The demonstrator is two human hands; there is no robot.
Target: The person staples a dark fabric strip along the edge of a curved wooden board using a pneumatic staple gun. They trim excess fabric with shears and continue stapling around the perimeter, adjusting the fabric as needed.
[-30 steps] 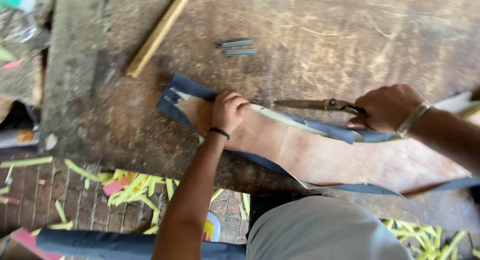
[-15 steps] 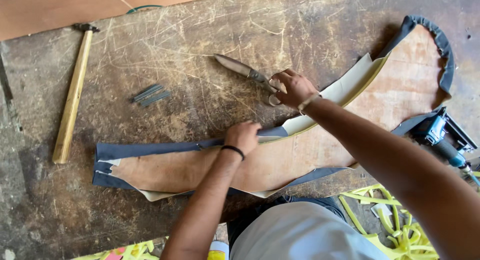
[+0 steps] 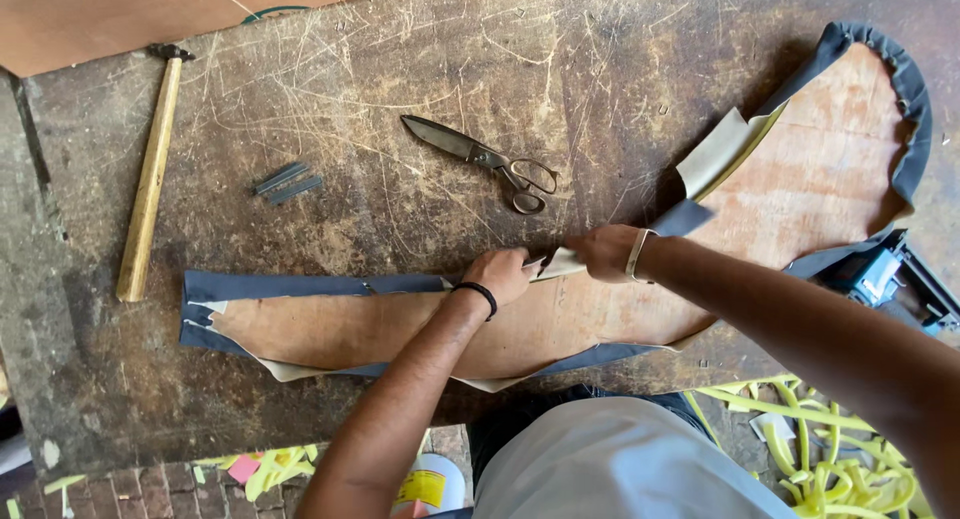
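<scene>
While the person leans over the scarred workbench (image 3: 620,89), a grey-clad lap fills the near edge of the view, with yellow plastic scraps (image 3: 830,459) and a small white container with a yellow label (image 3: 425,484) on the floor below. Just beyond, a long curved wooden panel (image 3: 400,324) lies flat on the bench, wrapped along its edges in blue-grey fabric (image 3: 300,284) with a pale lining beneath. The left hand (image 3: 500,274), a black band at its wrist, presses down on the panel's upper edge with its fingers curled and pinching the fabric. The right hand (image 3: 610,251), wearing a light bracelet, sits just beside it, closed on the loose strip of fabric and lining where it lifts off the board. Both hands nearly touch. At the right end, a blue and black power tool (image 3: 890,279) rests by the panel's wide rounded part. Farther back, scissors (image 3: 480,159) lie untouched and shut on the bench. To their left sits a small cluster of grey staple strips (image 3: 285,182), and beyond those a wooden-handled hammer (image 3: 150,174). A sheet of brown board (image 3: 120,19) covers the far corner.
</scene>
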